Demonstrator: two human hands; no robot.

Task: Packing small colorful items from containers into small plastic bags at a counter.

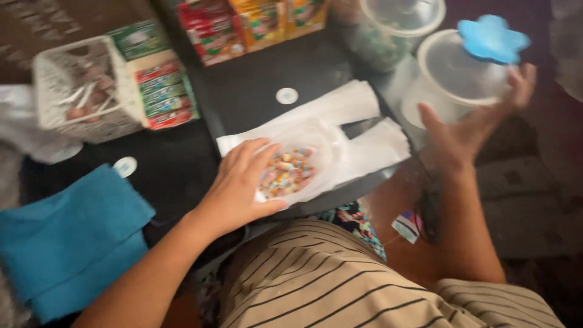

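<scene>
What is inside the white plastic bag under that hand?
Small multicoloured candies show through the thin white plastic bag. The left hand covers the bag's near side, so whatever lies beneath it is hidden.

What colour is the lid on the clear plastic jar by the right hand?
Bright blue, flower-shaped lid, on the clear plastic jar the right hand holds; head view.
</scene>
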